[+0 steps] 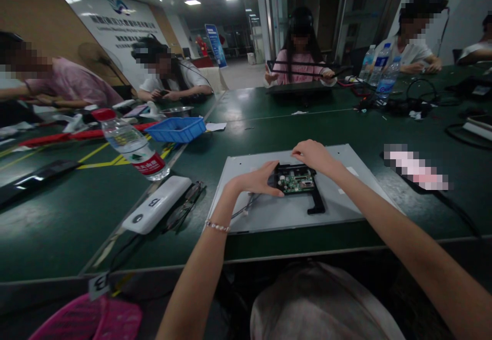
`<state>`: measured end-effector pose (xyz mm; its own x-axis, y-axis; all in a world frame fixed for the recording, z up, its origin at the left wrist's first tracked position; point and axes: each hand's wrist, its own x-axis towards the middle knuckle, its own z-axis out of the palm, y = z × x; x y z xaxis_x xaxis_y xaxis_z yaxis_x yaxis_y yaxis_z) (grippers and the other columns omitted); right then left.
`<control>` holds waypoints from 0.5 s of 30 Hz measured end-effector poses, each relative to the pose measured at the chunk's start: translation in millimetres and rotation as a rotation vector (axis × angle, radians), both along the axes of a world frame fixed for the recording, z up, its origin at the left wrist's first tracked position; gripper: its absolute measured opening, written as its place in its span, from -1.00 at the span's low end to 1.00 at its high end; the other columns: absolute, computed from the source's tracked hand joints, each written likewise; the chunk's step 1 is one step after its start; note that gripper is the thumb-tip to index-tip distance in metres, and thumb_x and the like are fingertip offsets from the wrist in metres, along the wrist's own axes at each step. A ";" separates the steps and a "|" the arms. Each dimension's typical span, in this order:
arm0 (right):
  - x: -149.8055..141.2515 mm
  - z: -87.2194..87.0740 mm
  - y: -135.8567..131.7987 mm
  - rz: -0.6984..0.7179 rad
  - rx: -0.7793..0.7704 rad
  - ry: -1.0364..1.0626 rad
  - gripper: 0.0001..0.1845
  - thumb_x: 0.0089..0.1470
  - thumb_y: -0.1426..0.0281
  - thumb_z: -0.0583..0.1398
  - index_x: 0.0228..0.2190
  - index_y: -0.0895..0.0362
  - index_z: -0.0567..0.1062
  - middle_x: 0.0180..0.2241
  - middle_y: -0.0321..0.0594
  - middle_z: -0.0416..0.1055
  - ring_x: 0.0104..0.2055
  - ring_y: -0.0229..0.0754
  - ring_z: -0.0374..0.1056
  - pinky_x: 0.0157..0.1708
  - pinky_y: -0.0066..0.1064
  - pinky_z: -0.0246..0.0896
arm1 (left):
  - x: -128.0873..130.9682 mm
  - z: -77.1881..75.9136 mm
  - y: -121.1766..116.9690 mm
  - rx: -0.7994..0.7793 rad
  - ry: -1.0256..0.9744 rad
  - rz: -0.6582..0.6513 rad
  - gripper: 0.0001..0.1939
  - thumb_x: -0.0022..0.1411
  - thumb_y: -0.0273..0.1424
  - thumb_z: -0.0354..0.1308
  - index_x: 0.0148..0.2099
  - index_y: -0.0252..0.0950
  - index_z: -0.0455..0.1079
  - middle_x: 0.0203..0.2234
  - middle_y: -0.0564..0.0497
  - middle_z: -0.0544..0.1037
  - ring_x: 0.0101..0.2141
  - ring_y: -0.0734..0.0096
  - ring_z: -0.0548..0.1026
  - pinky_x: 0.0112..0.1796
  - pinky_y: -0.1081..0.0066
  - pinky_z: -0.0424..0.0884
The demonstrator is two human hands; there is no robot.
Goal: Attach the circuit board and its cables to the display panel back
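A green circuit board [295, 183] sits in a black plastic bracket [317, 200] on a flat light-grey metal panel [253, 216]. The bracket has an arm that runs toward me on its right side. My left hand [262, 178] grips the bracket's left edge, thumb in front and fingers behind. Above the bracket's far right corner, my right hand [313, 154] is closed with its fingertips bent down; what they hold, if anything, is hidden. A thin dark cable [246, 207] comes out on the left beside my left hand.
Left of the panel are a water bottle [132, 145], a white power bank [157, 204], glasses [186, 206] and a blue tray [179, 130]. A blurred-out phone-like device [417, 168] lies on the right. Across the green table [246, 109] a person holds a black frame [307, 66].
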<state>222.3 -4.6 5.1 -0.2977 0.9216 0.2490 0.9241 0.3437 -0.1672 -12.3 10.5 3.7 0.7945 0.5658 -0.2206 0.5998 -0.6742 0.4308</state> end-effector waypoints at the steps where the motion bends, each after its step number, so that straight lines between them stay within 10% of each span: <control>1: -7.8 1.2 -0.8 0.006 -0.014 0.009 -0.73 0.17 0.40 0.10 -0.23 0.11 0.60 -0.21 -0.12 0.54 -0.16 -0.11 0.41 -0.26 -0.41 0.18 | 0.0 -0.3 0.4 0.004 -0.010 -0.008 0.17 -0.05 0.15 0.21 0.35 -0.40 -0.26 0.32 -0.33 -0.14 0.28 -0.12 -0.06 0.23 0.09 -0.05; 15: -24.7 -28.2 9.9 0.149 -0.100 0.262 -0.75 0.11 0.46 0.15 -0.25 0.15 0.63 -0.26 -0.14 0.57 -0.24 -0.20 0.42 -0.25 -0.49 0.15 | 1.5 0.5 0.7 -0.007 -0.161 -0.087 0.01 -0.03 0.01 0.28 0.31 -0.30 -0.08 0.23 -0.24 0.11 0.21 -0.08 0.11 0.18 0.03 0.08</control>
